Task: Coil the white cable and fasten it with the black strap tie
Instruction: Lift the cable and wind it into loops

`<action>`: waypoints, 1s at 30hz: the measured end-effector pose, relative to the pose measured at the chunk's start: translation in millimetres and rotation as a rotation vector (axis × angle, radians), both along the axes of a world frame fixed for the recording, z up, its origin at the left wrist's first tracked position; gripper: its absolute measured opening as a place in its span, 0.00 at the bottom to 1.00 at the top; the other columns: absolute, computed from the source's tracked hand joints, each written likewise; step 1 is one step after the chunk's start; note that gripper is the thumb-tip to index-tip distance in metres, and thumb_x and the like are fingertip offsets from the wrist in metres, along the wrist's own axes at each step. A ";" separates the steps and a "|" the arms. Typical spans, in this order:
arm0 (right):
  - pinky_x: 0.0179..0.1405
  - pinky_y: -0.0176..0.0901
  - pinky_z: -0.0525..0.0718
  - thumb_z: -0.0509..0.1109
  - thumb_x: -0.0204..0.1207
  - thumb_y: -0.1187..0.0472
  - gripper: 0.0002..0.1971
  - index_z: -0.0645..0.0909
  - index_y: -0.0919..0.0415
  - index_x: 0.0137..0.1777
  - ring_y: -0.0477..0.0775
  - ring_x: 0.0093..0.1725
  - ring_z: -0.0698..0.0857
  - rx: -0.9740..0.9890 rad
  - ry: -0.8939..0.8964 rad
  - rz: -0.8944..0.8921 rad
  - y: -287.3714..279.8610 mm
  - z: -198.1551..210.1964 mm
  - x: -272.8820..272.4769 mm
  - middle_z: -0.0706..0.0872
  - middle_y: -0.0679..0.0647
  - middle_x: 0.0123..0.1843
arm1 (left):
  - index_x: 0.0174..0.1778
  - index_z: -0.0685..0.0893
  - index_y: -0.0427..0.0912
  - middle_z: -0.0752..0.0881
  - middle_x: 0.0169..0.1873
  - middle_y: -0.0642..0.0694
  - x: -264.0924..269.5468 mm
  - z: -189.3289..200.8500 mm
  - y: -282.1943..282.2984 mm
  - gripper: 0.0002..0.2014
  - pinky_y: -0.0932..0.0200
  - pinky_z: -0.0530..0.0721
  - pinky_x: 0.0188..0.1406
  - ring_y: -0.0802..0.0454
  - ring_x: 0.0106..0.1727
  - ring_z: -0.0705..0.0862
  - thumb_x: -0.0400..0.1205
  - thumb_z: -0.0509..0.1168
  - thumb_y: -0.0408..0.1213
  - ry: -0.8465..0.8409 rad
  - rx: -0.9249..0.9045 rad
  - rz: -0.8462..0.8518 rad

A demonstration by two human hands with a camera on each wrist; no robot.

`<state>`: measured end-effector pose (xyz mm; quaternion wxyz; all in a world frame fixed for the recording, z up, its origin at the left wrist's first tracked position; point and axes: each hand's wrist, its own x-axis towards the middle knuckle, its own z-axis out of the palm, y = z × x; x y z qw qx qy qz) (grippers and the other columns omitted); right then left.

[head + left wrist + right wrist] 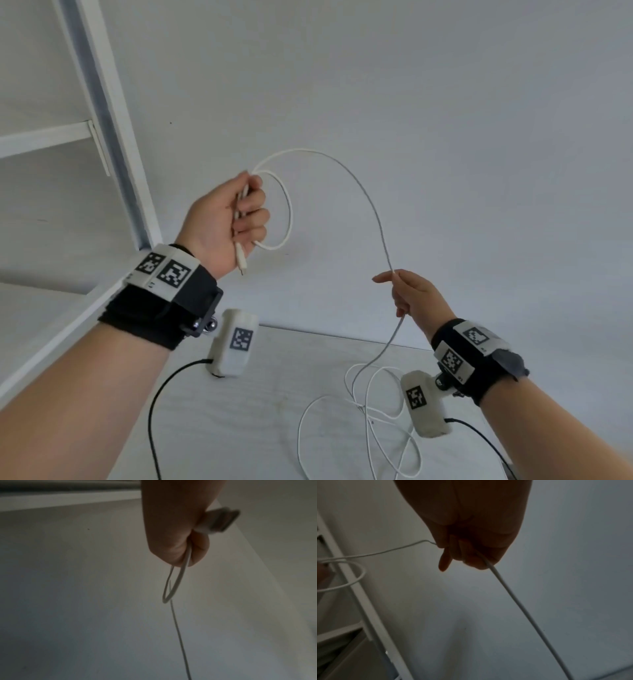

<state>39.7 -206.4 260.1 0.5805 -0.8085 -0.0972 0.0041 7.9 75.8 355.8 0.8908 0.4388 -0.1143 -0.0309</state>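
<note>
The white cable (371, 205) arcs through the air between my two raised hands. My left hand (236, 219) grips one small loop of it, and the plug end (241, 263) hangs below the fist. In the left wrist view the loop (173, 588) dangles from the curled fingers and the plug (221, 520) sticks out beside them. My right hand (407, 294) pinches the cable lower down, to the right. The right wrist view shows the cable (513, 595) running out of those fingers. Loose turns of cable (363, 418) lie on the table below. No black strap tie is in view.
A white shelf frame (102, 113) stands at the left against a plain white wall. The white table (257, 428) lies under my forearms. Black camera leads (154, 411) trail from both wrist units.
</note>
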 end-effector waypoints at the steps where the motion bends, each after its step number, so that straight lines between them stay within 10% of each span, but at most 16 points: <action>1: 0.27 0.38 0.68 0.54 0.83 0.62 0.15 0.83 0.57 0.50 0.47 0.25 0.64 -0.026 0.004 0.014 5.5 0.0 -0.1 0.65 0.49 0.26 | 0.36 0.75 0.46 0.68 0.19 0.54 0.4 -1.7 -5.8 0.11 0.69 0.57 0.12 0.61 0.15 0.63 0.82 0.54 0.43 0.003 0.010 -0.005; 11: 0.24 0.30 0.68 0.59 0.80 0.61 0.12 0.82 0.48 0.56 0.43 0.20 0.70 -0.524 -0.259 0.203 46.2 12.6 -20.8 0.71 0.45 0.22 | 0.40 0.78 0.38 0.89 0.31 0.45 -0.3 -4.8 -31.5 0.13 0.50 0.90 0.46 0.41 0.37 0.90 0.87 0.53 0.38 -0.065 0.315 0.140; 15: 0.49 0.40 0.80 0.58 0.81 0.59 0.12 0.83 0.49 0.57 0.46 0.44 0.84 -0.698 -0.375 0.326 53.4 27.0 -30.4 0.89 0.48 0.48 | 0.41 0.77 0.40 0.92 0.39 0.44 2.4 -7.2 -32.0 0.13 0.46 0.88 0.52 0.36 0.45 0.90 0.87 0.53 0.39 -0.060 0.446 0.171; 18: 0.55 0.47 0.81 0.59 0.81 0.60 0.12 0.84 0.50 0.54 0.51 0.52 0.85 -0.660 -0.484 0.368 56.8 39.7 -34.8 0.89 0.49 0.52 | 0.41 0.76 0.40 0.92 0.43 0.42 2.8 -10.7 -34.4 0.12 0.46 0.88 0.52 0.36 0.45 0.90 0.87 0.53 0.40 -0.061 0.553 0.179; 25: 0.48 0.29 0.77 0.61 0.80 0.63 0.10 0.85 0.54 0.48 0.43 0.45 0.83 -0.411 -0.589 0.262 50.9 65.5 -29.3 0.89 0.46 0.45 | 0.45 0.75 0.38 0.93 0.44 0.42 -0.7 -18.5 -37.9 0.12 0.46 0.88 0.46 0.34 0.41 0.91 0.87 0.53 0.41 -0.053 0.748 0.121; 30: 0.36 0.31 0.74 0.60 0.79 0.65 0.10 0.83 0.55 0.45 0.51 0.35 0.79 -0.308 -0.585 0.133 52.6 72.9 -18.8 0.87 0.54 0.38 | 0.44 0.76 0.39 0.92 0.34 0.42 -5.7 -20.6 -44.4 0.13 0.61 0.81 0.21 0.46 0.18 0.84 0.87 0.54 0.44 -0.076 0.881 0.051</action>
